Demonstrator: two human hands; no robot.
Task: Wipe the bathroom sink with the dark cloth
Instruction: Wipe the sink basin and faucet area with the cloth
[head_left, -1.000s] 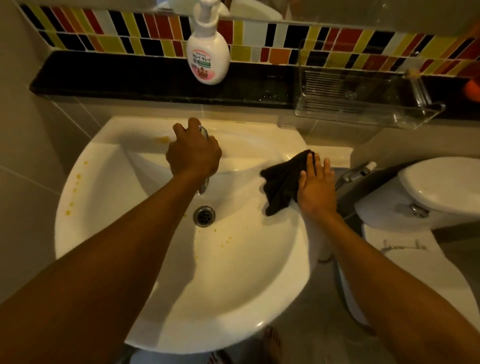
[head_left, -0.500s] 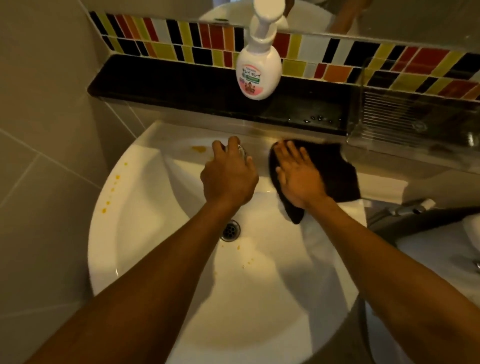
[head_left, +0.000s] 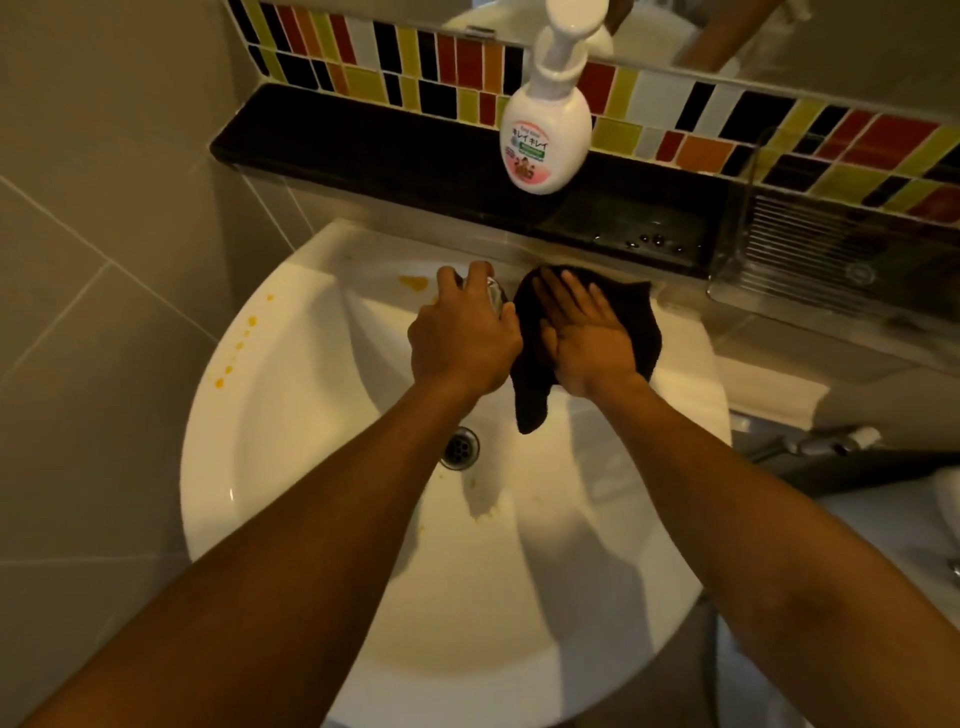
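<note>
Your flat, spread right hand (head_left: 587, 343) presses the dark crumpled cloth (head_left: 530, 384); orange stains (head_left: 414, 282) lie leftward, past your left hand (head_left: 462, 343) clasping the chrome tap (head_left: 496, 293).

Glossy sink (head_left: 291, 467); matt dark cloth (head_left: 636, 317)

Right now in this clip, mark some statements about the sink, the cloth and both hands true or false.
1. The right hand lies flat on the dark cloth. True.
2. The cloth covers the drain. False: it lies on the back right rim, with one corner hanging into the basin above the uncovered drain.
3. The left hand grips the tap. True.
4. The sink is spotless. False: orange spots mark its left rim.
5. The soap bottle lies in the basin. False: it stands on the dark ledge.
</note>
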